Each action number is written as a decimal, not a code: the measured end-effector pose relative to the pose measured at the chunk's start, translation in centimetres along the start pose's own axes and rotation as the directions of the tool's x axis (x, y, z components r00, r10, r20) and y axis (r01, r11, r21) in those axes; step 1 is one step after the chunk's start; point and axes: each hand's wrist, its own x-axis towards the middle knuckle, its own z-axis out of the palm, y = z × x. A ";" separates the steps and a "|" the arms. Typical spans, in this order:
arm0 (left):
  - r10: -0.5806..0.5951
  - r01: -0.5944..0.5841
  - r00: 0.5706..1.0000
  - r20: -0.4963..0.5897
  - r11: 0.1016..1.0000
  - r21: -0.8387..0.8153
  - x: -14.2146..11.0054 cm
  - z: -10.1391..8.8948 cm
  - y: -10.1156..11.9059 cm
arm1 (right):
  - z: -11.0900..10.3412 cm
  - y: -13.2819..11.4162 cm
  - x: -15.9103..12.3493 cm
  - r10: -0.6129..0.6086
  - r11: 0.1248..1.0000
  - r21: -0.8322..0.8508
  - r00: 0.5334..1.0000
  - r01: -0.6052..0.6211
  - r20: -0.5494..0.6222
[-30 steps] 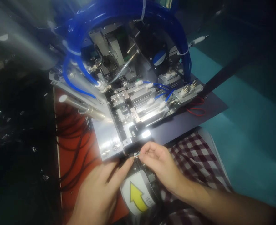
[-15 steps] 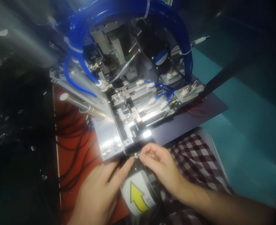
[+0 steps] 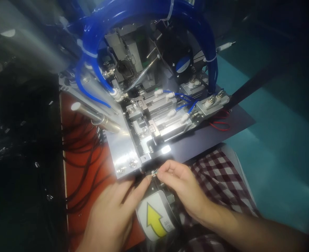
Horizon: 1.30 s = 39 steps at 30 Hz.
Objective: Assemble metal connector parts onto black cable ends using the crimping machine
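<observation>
Thin wire (image 3: 156, 172) is being pinched, ideally lightly, by the right hand (image 3: 181, 180) beside a pale part (image 3: 153, 174) being touched by the left hand (image 3: 112, 206), grip unclear, near the front corner of the silver plate (image 3: 124, 154).

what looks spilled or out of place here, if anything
Small shiny silver pieces lie scattered across the dark surface left of the red-orange board, looking spilled, though possibly ordinary scrap. Nothing else stands out.
</observation>
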 end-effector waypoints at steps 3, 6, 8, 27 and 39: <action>0.003 -0.003 1.000 -0.005 1.000 -0.002 0.1 -0.1 0.0 | -0.2 -0.1 0.1 -0.001 1.000 0.002 1.000 0.001 0.028; 0.012 -0.012 1.000 -0.013 1.000 0.002 0.3 -0.3 0.0 | -0.2 -0.1 0.2 -0.005 1.000 -0.015 1.000 0.006 0.029; 0.037 -0.037 0.999 -0.022 0.999 0.007 0.4 -0.3 -0.1 | -0.1 -0.1 0.3 -0.019 0.999 -0.035 1.000 0.019 0.015; -0.126 0.100 0.974 -0.188 0.985 -0.140 -0.8 0.0 0.5 | -1.6 0.0 -0.1 -0.264 0.840 -0.470 0.961 0.272 0.084; -0.179 0.151 0.961 -0.211 0.978 -0.142 -1.8 -0.2 0.2 | -1.1 -1.8 -2.6 -0.503 -0.231 -0.791 0.626 0.567 0.596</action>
